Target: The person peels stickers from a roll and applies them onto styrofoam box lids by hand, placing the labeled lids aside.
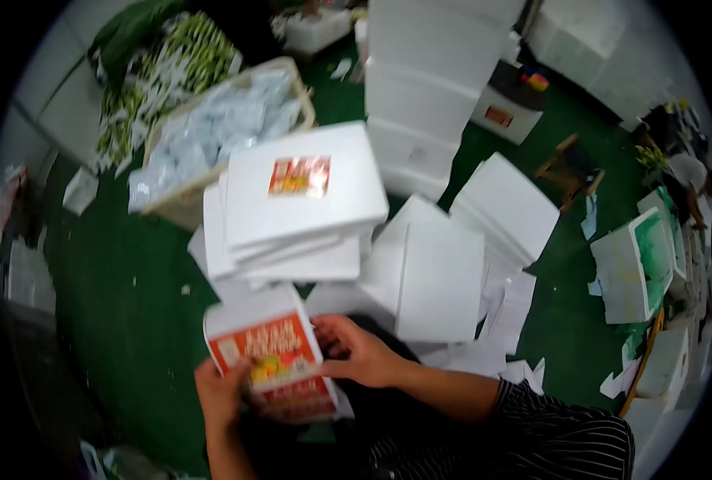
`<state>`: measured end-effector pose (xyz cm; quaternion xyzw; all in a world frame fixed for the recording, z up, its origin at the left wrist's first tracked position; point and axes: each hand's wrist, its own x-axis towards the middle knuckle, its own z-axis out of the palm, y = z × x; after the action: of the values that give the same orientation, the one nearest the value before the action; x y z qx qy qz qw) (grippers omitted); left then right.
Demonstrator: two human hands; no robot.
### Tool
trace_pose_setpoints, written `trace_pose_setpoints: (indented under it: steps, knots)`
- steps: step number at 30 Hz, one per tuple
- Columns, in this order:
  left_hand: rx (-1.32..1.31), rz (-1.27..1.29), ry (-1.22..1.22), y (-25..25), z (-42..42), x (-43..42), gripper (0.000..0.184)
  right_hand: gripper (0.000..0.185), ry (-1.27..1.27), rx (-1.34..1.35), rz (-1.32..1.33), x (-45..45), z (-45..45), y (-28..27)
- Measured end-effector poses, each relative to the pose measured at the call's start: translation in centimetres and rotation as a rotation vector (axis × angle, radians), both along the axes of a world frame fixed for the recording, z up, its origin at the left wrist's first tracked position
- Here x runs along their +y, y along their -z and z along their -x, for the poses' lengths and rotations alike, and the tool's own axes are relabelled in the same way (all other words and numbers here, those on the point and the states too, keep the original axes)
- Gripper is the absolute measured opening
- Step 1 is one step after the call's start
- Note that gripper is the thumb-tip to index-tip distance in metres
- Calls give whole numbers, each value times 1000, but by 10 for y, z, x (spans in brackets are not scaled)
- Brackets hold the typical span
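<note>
A strip of white-backed labels (264, 348), printed red and yellow, lies across my lap and curls over at its far end like a roll. My left hand (222, 392) grips its left edge, the thumb on top of the print. At the right edge, my right hand (362, 352) has its thumb on the strip and its fingers curled beside it; some fingertips are hidden. Just beyond stands a stack of white foam lids (248, 216), and the top one bears a similar red label (299, 176).
Behind the stack is a beige basket (304, 96) of pale plastic packs (220, 120), with a green vegetable heap (192, 52) further back. Tall white foam boxes (432, 88) rise ahead. More white lids (440, 280) and loose sheets lie right. A small stool (572, 172) stands beyond.
</note>
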<state>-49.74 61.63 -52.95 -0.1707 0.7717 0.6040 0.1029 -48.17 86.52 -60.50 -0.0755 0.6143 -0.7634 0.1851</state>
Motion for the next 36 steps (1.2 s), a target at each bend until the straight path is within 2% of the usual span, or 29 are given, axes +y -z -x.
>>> trace_pose_setpoints:
  steps: [1,3,4,5,7,10,13,14,16,18,21,22,25,28,31,34,36]
  knots:
    - [-58,22,-37,-4,1,0,23,46,60,2,-27,-17,0,7]
    - [178,-187,81,18,1,-4,27,31,232,-132,237,-33,13,12]
    - [101,-259,153,11,-1,-2,35,24,304,-146,243,-32,21,10]
    - [177,-234,213,15,0,6,40,25,390,-186,323,-32,31,8]
    - [42,-123,200,-5,-4,27,40,34,370,-179,322,-20,39,7]
    - [71,-124,172,2,-7,29,29,41,760,299,-416,-22,41,-5]
    - [273,164,276,16,-6,23,18,51,481,923,-541,-5,35,-46]
    - [316,268,319,17,-9,20,16,38,314,935,-507,-18,36,-55]
    - [419,471,445,14,-6,17,13,29,193,912,-450,-36,36,-39]
    - [412,472,440,12,-3,23,13,19,98,829,-388,-34,38,-36]
    - [366,505,442,11,-11,26,14,17,-76,548,-305,-24,40,-40]
    - [355,538,480,11,-11,23,14,16,-42,541,-230,-23,41,-36]
    - [373,577,516,11,-11,26,16,17,-156,349,-203,-16,45,-38]
    - [371,498,484,9,-10,28,19,16,-59,632,-343,-24,41,-34]
    - [361,447,482,11,-9,29,21,15,-21,607,-284,-23,40,-31]
    - [365,467,522,9,-10,25,23,14,-26,452,-255,-19,38,-34]
    - [271,392,480,13,-10,21,22,13,33,97,112,-22,42,-12]
